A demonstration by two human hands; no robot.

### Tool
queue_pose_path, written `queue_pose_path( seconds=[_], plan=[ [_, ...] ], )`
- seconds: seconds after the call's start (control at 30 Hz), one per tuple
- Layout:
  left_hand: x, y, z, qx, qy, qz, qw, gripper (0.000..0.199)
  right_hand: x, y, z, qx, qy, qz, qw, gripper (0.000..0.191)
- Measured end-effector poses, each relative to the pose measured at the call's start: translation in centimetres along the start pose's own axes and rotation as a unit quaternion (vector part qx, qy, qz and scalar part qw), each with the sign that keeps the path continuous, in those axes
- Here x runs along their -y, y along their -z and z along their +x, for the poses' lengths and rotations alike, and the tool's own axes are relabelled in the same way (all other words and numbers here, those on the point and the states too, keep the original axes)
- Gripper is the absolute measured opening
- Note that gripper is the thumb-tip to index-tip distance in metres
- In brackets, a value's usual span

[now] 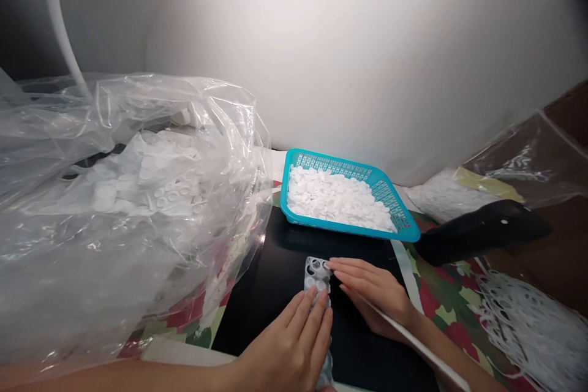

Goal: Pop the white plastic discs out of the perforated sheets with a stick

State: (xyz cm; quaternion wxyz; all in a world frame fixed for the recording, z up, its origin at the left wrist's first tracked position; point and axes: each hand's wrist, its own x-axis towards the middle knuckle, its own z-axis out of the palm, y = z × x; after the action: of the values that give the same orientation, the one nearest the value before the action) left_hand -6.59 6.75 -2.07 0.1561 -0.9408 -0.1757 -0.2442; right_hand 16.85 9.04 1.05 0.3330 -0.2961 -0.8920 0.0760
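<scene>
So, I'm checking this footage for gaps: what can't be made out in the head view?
Head view:
- The white perforated strip: middle hidden by the left hand, lower end cut off by the bottom edge.
- The white pieces in the clear plastic bag: blurred by the film.

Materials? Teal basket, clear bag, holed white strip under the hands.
Teal basket: moulded plastic, glossy, with crisp lattice slots. Clear bag: thin plastic film, probably polyethylene, given sharp creases and glare. Holed white strip: matte, likely soft plastic or rubber; the look can't settle which.
</scene>
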Motion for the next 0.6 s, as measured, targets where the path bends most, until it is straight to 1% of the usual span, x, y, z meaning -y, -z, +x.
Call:
queue_pose_path(
  seconds=[0.07, 0.1, 0.13, 0.17, 0.23, 0.3, 0.47, 0.6],
  plan=[
    [0.0, 0.0, 0.0, -0.001, -0.004, -0.001, 1.0, 0.059, 0.4, 0.4, 0.2, -0.06, -0.032, 0.012, 0.998, 0.044],
    [0.0, 0.0, 0.0, 0.0, -0.005, -0.001, 1.0, 0.059, 0.6, 0.6, 0.3, -0.073, -0.036, 0.019, 0.996, 0.045],
    [0.0, 0.0, 0.0, 0.001, -0.008, -0.001, 1.0, 0.06, 0.8, 0.7, 0.3, -0.073, -0.034, 0.029, 0.996, 0.045],
    [0.0, 0.0, 0.0, 0.005, -0.01, -0.001, 1.0, 0.06, 0.9, 0.7, 0.4, -0.059, -0.024, 0.042, 0.997, 0.046],
    [0.0, 0.0, 0.0, 0.016, -0.007, -0.001, 1.0, 0.06, 0.8, 0.5, 0.3, -0.011, 0.003, 0.061, 0.998, 0.047],
    [0.0, 0.0, 0.1, 0.019, -0.004, -0.002, 1.0, 0.06, 0.6, 0.1, 0.1, 0.021, 0.021, 0.052, 0.998, 0.047],
    [0.0, 0.3, 0.1, 0.017, 0.005, -0.005, 1.0, 0.059, -0.2, -0.6, -0.4, 0.058, 0.042, -0.028, 0.997, 0.039],
    [0.0, 0.3, 0.2, 0.022, -0.002, -0.003, 1.0, 0.058, -0.2, -0.6, -0.5, 0.062, 0.069, -0.052, 0.994, 0.031]
  ],
)
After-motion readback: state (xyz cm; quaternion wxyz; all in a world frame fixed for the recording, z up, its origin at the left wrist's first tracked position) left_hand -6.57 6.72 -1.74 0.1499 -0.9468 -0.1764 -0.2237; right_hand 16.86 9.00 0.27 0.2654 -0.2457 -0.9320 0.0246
